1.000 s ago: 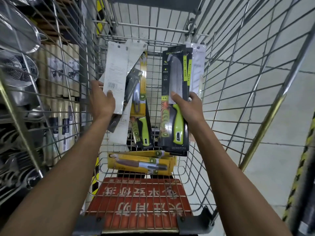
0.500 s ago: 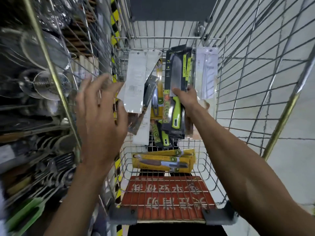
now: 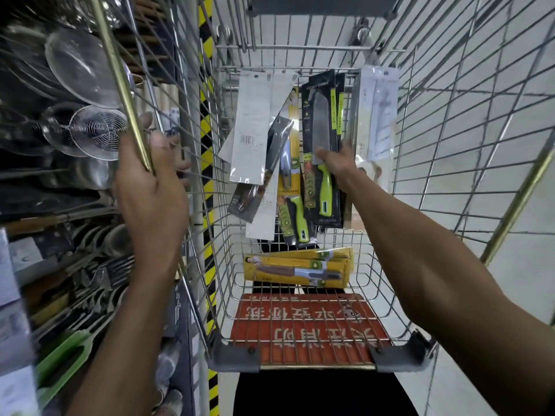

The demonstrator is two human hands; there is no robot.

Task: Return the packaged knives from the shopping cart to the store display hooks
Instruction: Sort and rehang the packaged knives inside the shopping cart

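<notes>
Right grip (image 3: 336, 163) is closed round a black knife pack (image 3: 319, 136) with a green handle at centre frame. Thumb is on the front and the pack is upright, inside the cart (image 3: 315, 367) near its far end. A second black pack sits right behind it; can't tell if the grip has both. Left grip (image 3: 150, 187) is wrapped on the cart rail (image 3: 117, 74), the gold bar at left of frame, so it carries no knife.

Also in the cart:
- white-backed packs (image 3: 252, 127) leaning left of centre
- another green-handled pack (image 3: 295, 219) below them
- a clear pack (image 3: 378, 115) at the right
- yellow boxed knives (image 3: 297, 267) flat on the cart floor, just above the red seat flap (image 3: 303, 325)

The shelf at far left shows wire strainers (image 3: 90, 133) and ladles. No knife hooks that I can make out.

Progress looks early. No pack is seen on a hook, and many are in the cart. One pack is in hand but not out of the cart. Left to do: lift it out, find the hook, thread the hang hole, then repeat for the rest.
</notes>
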